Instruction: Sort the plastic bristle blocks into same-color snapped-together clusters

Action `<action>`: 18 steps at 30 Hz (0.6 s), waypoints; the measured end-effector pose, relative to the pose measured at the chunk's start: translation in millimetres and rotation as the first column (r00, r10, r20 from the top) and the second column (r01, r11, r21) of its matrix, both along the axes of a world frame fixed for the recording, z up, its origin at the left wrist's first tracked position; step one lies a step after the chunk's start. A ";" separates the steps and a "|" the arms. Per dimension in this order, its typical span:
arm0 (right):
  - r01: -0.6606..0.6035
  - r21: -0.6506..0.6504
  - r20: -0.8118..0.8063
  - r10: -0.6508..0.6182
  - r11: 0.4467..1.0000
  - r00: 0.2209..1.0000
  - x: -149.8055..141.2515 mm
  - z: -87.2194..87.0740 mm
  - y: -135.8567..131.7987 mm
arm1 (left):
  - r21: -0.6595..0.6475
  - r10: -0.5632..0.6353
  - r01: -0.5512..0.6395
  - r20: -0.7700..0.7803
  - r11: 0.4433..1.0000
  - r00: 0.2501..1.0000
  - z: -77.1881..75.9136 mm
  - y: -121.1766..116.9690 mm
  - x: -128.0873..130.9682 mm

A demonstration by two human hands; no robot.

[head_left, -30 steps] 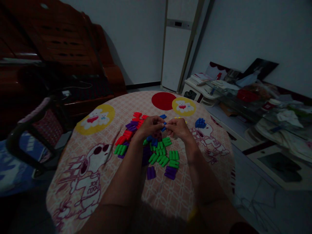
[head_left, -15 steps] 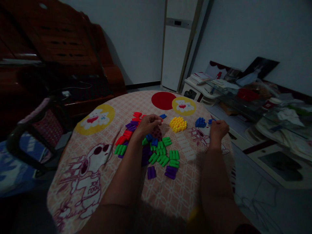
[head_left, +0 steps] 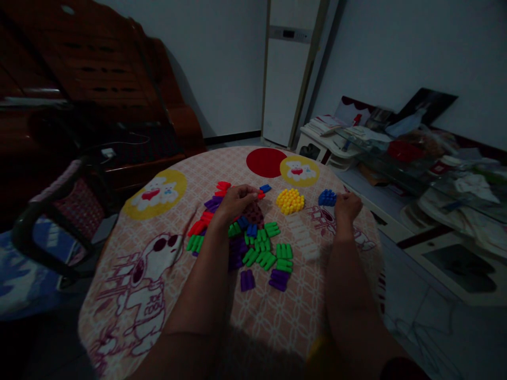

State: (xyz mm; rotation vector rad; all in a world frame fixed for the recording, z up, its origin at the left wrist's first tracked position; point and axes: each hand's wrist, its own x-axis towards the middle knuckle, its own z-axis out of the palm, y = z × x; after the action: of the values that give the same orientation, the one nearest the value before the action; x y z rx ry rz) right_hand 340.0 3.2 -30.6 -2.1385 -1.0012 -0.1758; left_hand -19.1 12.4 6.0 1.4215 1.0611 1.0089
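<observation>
My left hand (head_left: 238, 203) is closed in a pinch above the pile, with a small red plastic block (head_left: 261, 195) at its fingertips. My right hand (head_left: 349, 206) is closed at the right side of a cluster of blue blocks (head_left: 327, 198); the piece in its fingers is mostly hidden. Beyond my left hand lies a single blue block (head_left: 265, 188). A tight group of yellow blocks (head_left: 290, 201) sits between my hands. Red blocks (head_left: 201, 224), green blocks (head_left: 266, 259) and purple blocks (head_left: 247, 280) spread around and below my left forearm, which covers part of the pile.
A patterned cloth (head_left: 273, 327) covers the round table. A chair (head_left: 71, 206) stands at the left, before a wooden bench (head_left: 186, 129). On the right, a cabinet (head_left: 447, 264) carries papers and bags. A tall white air conditioner (head_left: 285, 87) stands at the back.
My right hand has moved left with a blue block, up to the blue cluster. My left hand has shifted slightly left, and the red block at its fingertips shows more clearly.
</observation>
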 end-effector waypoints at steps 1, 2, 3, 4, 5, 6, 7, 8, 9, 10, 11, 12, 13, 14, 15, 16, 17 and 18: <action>-0.006 -0.001 0.003 0.006 1.000 1.000 -1.0 0.5 -0.8 | 0.009 0.026 -0.026 -0.005 1.000 1.000 -0.7 1.0 -1.6; -0.009 0.003 0.006 0.009 1.000 1.000 -2.0 1.3 -1.9 | 0.024 0.066 -0.065 -0.011 0.998 0.998 -1.6 2.3 -3.5; -0.007 0.010 0.008 0.007 1.000 1.000 -3.0 2.6 -3.1 | 0.043 0.116 -0.115 -0.020 0.992 0.993 -2.7 3.8 -5.8; -0.002 0.022 0.011 0.002 1.000 1.000 -4.1 4.5 -4.4 | 0.067 0.173 -0.170 -0.038 0.983 0.984 -4.0 5.5 -8.4; 0.005 0.038 0.013 -0.005 0.999 1.000 -5.5 7.3 -5.5 | 0.095 0.233 -0.226 -0.064 0.970 0.970 -5.2 7.3 -11.3; 0.011 0.058 0.015 -0.011 0.998 1.000 -7.6 10.8 -6.3 | 0.124 0.288 -0.275 -0.102 0.953 0.952 -6.3 8.8 -14.6; 0.010 0.085 0.017 -0.011 0.996 1.000 -10.7 15.1 -6.6 | 0.156 0.333 -0.310 -0.149 0.938 0.931 -7.1 10.1 -18.1; -0.007 0.114 0.018 0.005 0.993 1.000 -15.3 20.0 -6.4 | 0.188 0.362 -0.327 -0.203 0.926 0.910 -7.6 11.1 -21.9; -0.046 0.143 0.015 0.044 0.989 0.999 -21.7 25.3 -5.8 | 0.215 0.374 -0.324 -0.258 0.921 0.891 -7.7 11.6 -26.0; -0.108 0.169 0.006 0.108 0.980 0.994 -30.4 30.5 -5.0 | 0.234 0.378 -0.316 -0.308 0.920 0.873 -7.4 11.7 -30.3; -0.197 0.186 -0.008 0.202 0.963 0.979 -41.4 35.6 -4.2 | 0.243 0.376 -0.305 -0.348 0.921 0.859 -6.7 11.5 -34.8; -0.306 0.191 -0.033 0.318 0.932 0.947 -55.0 40.1 -3.8 | 0.248 0.378 -0.301 -0.376 0.921 0.846 -5.6 10.9 -39.3; -0.426 0.190 -0.064 0.444 0.885 0.894 -70.7 43.9 -4.3 | 0.253 0.391 -0.311 -0.394 0.916 0.832 -4.4 10.2 -43.7; -0.571 0.161 -0.092 0.589 0.805 0.803 -88.1 46.9 -5.8 | 0.258 0.415 -0.333 -0.408 0.907 0.813 -3.1 9.3 -47.9; -0.703 0.110 -0.118 0.711 0.703 0.693 -106.5 48.9 -8.5 | 0.266 0.444 -0.360 -0.423 0.894 0.790 -1.9 8.4 -51.7; -0.809 0.035 -0.144 0.804 0.587 0.577 -125.1 50.0 -12.3 | 0.276 0.467 -0.379 -0.443 0.883 0.765 -0.9 7.6 -54.8; -0.887 -0.056 -0.170 0.871 0.459 0.461 -142.9 50.1 -16.9 | 0.284 0.482 -0.390 -0.469 0.876 0.740 -0.2 7.0 -57.2; -0.930 -0.143 -0.186 0.914 0.338 0.360 -159.2 49.2 -21.8 | 0.289 0.488 -0.393 -0.494 0.873 0.720 0.2 6.7 -58.8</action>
State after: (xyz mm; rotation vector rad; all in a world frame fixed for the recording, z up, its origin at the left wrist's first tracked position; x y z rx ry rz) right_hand 180.8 -18.6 18.6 -1.3689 -2.1210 0.6236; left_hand -77.8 19.1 6.2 1.6918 1.8594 1.0555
